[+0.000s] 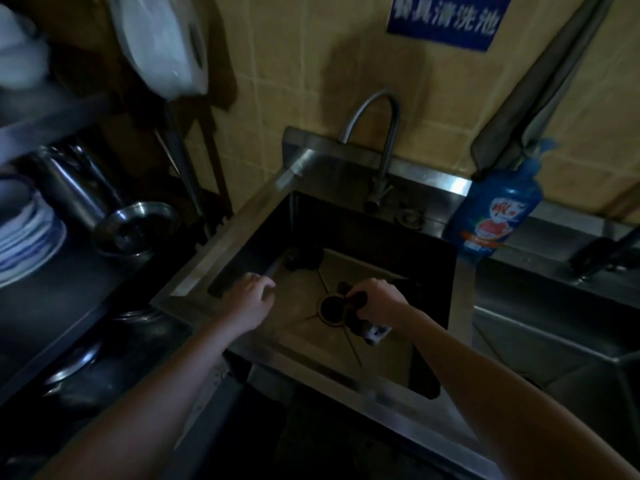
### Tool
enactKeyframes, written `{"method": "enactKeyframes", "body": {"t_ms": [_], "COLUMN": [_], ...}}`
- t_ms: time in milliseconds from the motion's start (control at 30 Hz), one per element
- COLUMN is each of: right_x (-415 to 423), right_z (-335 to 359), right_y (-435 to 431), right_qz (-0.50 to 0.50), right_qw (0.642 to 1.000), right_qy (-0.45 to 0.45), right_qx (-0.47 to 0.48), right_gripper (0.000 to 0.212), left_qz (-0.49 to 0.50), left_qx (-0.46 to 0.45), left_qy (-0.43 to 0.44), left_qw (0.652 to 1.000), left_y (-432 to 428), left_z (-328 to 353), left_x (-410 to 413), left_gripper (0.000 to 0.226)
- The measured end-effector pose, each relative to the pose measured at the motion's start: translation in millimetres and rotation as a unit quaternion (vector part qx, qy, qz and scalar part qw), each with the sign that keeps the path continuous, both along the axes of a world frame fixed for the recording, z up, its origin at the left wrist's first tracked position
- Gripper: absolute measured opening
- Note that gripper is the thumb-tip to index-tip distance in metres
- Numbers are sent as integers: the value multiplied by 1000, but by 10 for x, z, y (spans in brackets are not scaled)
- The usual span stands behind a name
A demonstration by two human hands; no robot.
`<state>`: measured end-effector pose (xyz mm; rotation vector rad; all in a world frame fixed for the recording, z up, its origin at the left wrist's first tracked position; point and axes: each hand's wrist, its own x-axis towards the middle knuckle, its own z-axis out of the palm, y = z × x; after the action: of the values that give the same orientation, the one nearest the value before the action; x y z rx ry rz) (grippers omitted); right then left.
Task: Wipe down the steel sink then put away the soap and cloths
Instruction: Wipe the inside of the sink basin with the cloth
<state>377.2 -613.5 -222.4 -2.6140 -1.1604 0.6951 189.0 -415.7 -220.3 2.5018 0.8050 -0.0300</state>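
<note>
— Where are your hands?

— Both are down in the sink (242, 216). My right hand (375, 299) is clenched round a dark cloth (356, 311), right beside the drain (330, 308). A paler bit of the cloth hangs out below my fist.

— And the left?

— My left hand (249, 299) is near the sink's left wall, fingers curled. A thin pale handle (273, 270) runs from my fingertips toward a dark lump (303, 259) in the back corner (a scrubber or second cloth, perhaps; it is too dim to say). I cannot tell whether I grip that handle or only touch it.

— Where is the soap?

— The blue soap bottle (495, 216) stands upright on the rim at the sink's back right corner, well apart from both hands. A grey cloth (540, 88) hangs on the tiled wall (294, 81) above it, its lower end reaching the bottle's top.

— What else is around?

— The curved tap (377, 133) rises behind the sink, with a blue sign (446, 19) above it on the wall. To my left there is a shelf (69, 292) with a stack of plates (24, 237) and a steel pot (104, 206) lying on its side. A white bag (162, 43) hangs above them. A second basin (554, 306) sits to the right.
</note>
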Motion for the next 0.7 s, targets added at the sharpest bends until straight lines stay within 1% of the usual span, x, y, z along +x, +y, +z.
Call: {"method": "enactKeyframes", "body": {"t_ms": [133, 267, 400, 567, 700], "right_x": [-25, -44, -67, -145, -214], "right_z": [260, 521, 782, 1046, 1234], "right_y": [228, 502, 821, 1278, 1657], "right_qz": [21, 18, 46, 93, 126], "right_qw": [999, 997, 993, 988, 981], "right_qy": [-35, -62, -82, -91, -103], "right_qx": [21, 48, 67, 86, 110], "right_gripper": [42, 41, 36, 28, 30], "left_qz": [4, 24, 39, 52, 72], "left_qx": [18, 73, 115, 120, 143], "left_qy": [-22, -37, -57, -74, -90], "left_qw": [1000, 996, 991, 989, 983], "left_y": [277, 483, 671, 990, 1312], "left_z": [327, 623, 913, 1256, 1456], "left_x": [-28, -102, -206, -390, -570], "left_gripper": [27, 27, 27, 28, 27]}}
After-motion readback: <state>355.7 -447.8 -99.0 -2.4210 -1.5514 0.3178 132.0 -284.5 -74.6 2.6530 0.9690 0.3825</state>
